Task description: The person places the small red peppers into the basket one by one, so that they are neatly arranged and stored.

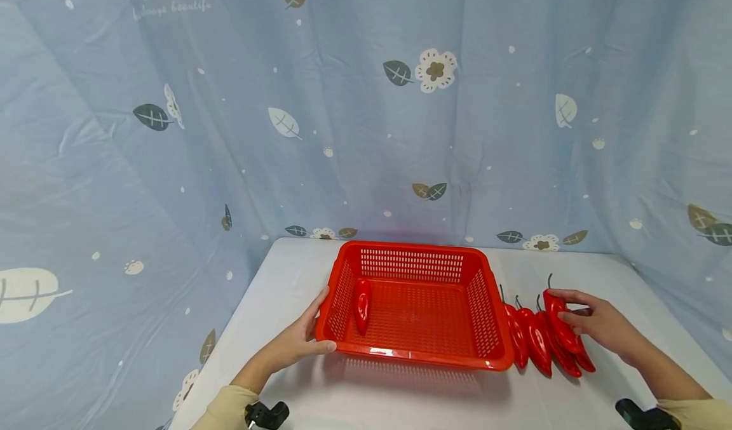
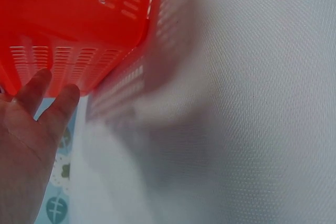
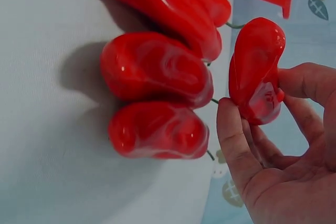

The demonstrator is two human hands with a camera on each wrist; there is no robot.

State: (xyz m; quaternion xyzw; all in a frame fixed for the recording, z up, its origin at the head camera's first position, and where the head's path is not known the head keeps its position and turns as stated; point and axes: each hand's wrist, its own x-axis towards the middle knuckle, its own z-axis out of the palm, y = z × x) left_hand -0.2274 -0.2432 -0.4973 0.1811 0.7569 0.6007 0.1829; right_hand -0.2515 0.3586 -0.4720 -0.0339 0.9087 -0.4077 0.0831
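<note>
My right hand (image 1: 602, 325) pinches a red chili pepper (image 3: 258, 64) between thumb and fingers, held up above the others. Below it, several glossy red chili peppers (image 1: 535, 342) with thin dark stems lie side by side on the table. A red plastic basket (image 1: 423, 356) with slotted walls stands to their left. One more red chili pepper (image 1: 363, 308) lies inside, near the basket's left wall. At the basket's near left corner is my left hand (image 1: 300, 338), thumb along the front rim and fingers extended against the side wall (image 2: 58, 59).
The white table (image 1: 286, 265) carries the basket and the peppers. Behind and to the left hangs a blue curtain (image 1: 354, 112) with leaf and flower prints. The basket's right wall stands close to the nearest peppers.
</note>
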